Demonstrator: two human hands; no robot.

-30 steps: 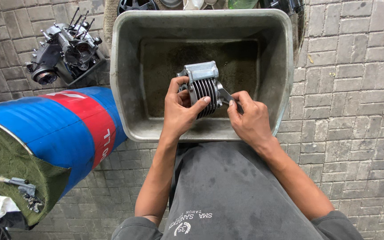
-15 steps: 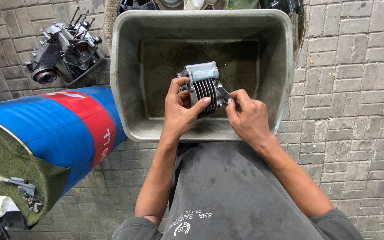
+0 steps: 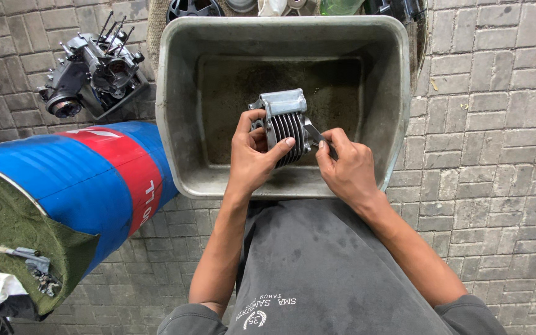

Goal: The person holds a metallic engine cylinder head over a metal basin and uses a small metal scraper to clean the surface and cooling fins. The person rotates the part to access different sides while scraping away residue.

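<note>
Over the grey tub [image 3: 398, 93], your left hand [image 3: 252, 155] wraps the finned metal cylinder [image 3: 285, 124]; it looks heavy, rigid, sharp-edged, so grip the fins; your right hand [image 3: 345, 170] pinches a small tool [image 3: 313, 133] against it.

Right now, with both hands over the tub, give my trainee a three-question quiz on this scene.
1. True or false: the left hand holds the finned metal cylinder above the grey tub.
2. What does the right hand press against the cylinder's side? A) a small flat metal tool B) a green bottle C) a white rag
3. Fill in: the blue and red drum lies on the person's ____ side.

Key: 1 true; 2 A; 3 left.
</note>
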